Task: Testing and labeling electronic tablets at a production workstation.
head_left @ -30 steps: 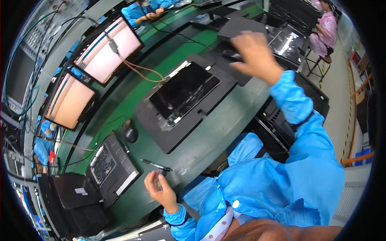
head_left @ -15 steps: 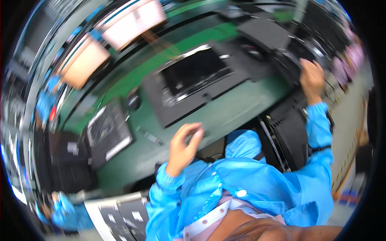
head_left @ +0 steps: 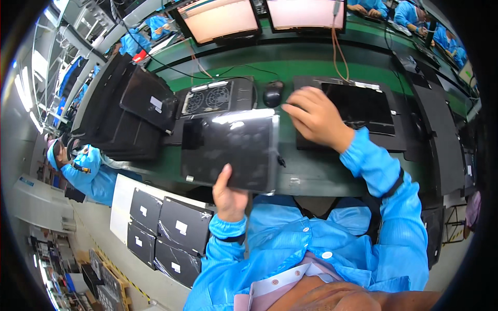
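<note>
The left hand (head_left: 230, 199) has its fingers clamped on the near edge of a glossy dark panel (head_left: 228, 150), thumb over the face, the other fingers hidden beneath. A moment ago that hand was empty and the right one was far out to the side; now the right hand (head_left: 314, 116), fingers loosely bent and holding nothing I can see, is beside a second dark panel (head_left: 360, 106). So two panels are in play, one lifted, one lying on a black board (head_left: 307, 141).

Just beyond the right fingers sits a mouse (head_left: 273, 94) on the green desk (head_left: 332, 176), with lit monitors (head_left: 218, 20) farther off. Left of the left fingers a white table (head_left: 120, 205) bears wrapped black slabs (head_left: 181, 228), and past it a co-worker in blue (head_left: 93, 173).
</note>
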A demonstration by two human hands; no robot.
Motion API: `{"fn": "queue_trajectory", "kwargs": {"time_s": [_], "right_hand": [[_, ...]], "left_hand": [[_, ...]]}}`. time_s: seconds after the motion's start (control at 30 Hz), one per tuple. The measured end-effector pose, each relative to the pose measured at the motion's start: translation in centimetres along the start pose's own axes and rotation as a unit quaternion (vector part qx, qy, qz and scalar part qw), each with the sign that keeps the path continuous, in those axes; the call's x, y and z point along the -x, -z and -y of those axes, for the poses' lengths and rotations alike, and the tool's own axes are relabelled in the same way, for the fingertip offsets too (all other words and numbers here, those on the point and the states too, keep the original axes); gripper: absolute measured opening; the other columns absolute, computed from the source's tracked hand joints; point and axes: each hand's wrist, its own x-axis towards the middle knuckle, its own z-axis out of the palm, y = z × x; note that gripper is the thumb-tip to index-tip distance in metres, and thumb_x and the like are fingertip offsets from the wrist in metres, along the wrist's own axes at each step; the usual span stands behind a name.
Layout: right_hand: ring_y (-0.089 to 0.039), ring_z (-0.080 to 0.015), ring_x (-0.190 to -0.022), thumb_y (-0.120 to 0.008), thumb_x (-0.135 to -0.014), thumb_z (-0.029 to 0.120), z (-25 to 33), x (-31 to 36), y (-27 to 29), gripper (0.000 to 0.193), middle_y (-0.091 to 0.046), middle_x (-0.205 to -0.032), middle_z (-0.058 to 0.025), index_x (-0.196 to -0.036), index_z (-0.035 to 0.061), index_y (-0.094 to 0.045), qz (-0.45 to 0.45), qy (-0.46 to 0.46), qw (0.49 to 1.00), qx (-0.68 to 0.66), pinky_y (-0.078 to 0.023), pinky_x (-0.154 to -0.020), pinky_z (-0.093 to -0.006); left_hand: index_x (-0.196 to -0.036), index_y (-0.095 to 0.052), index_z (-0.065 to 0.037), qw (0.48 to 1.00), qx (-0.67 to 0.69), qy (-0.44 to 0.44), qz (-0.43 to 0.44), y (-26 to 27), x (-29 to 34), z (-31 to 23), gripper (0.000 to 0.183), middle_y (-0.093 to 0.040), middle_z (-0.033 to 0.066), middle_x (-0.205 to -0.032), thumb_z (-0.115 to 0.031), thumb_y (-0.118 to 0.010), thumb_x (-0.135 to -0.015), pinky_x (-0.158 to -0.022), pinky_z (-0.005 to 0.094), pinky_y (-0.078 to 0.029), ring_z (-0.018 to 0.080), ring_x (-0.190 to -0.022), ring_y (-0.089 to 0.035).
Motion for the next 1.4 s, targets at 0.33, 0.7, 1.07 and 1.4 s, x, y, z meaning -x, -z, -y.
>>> {"fn": "queue_trajectory", "kwargs": {"time_s": [0.33, 0.7, 1.07, 1.4], "right_hand": [[-0.048, -0.0276, -0.126, -0.072, -0.084, 0.02, -5.6, -3.8, -13.9, 0.024, -0.058, -0.119, -0.0099, -0.104, 0.0077, -0.073, 0.254, 0.052, 0.966, 0.021, -0.027, -0.119, -0.0563], [-0.069, -0.0316, -0.085, -0.073, -0.09, 0.017, 6.3, -5.7, -6.8, 0.021, -0.073, -0.095, -0.0121, -0.107, 0.0054, -0.071, 0.101, -0.121, 0.937, -0.312, -0.053, -0.074, -0.041], [-0.068, -0.0311, -0.084, -0.073, -0.09, 0.019, 7.1, -4.4, -6.7, 0.02, -0.073, -0.096, -0.0109, -0.106, 0.0057, -0.073, 0.101, -0.129, 0.935, -0.316, -0.052, -0.074, -0.0403], [-0.065, -0.0334, -0.081, -0.072, -0.089, 0.018, 5.4, -5.0, -6.6, 0.017, -0.071, -0.09, -0.011, -0.099, 0.0049, -0.07, 0.116, -0.092, 0.947, -0.285, -0.051, -0.078, -0.0411]], "left_hand": [[-0.135, -0.059, -0.001, 0.994, 0.043, -0.091, -0.031, 5.8, 0.5, -4.3, 0.036, -0.064, 0.0121, -0.135, -0.016, -0.056, -0.102, -0.112, 0.044, -0.042, 0.0286, -0.126, -0.059], [-0.127, -0.063, -0.002, 0.99, 0.1, -0.096, -0.013, 4.1, -2.2, -3.7, 0.029, -0.067, 0.0118, -0.131, -0.015, -0.057, -0.102, -0.11, 0.0445, -0.045, 0.0275, -0.123, -0.062], [-0.129, -0.062, -0.003, 0.991, 0.066, -0.113, -0.042, 4.3, -1.7, -3.0, 0.031, -0.067, 0.0107, -0.13, -0.016, -0.058, -0.101, -0.108, 0.0442, -0.047, 0.0265, -0.123, -0.061], [-0.131, -0.059, 0.0, 0.999, 0.01, -0.049, -0.011, 3.3, -3.6, -3.7, 0.033, -0.065, 0.0134, -0.13, -0.015, -0.057, -0.101, -0.109, 0.0424, -0.046, 0.0267, -0.122, -0.061]]}}
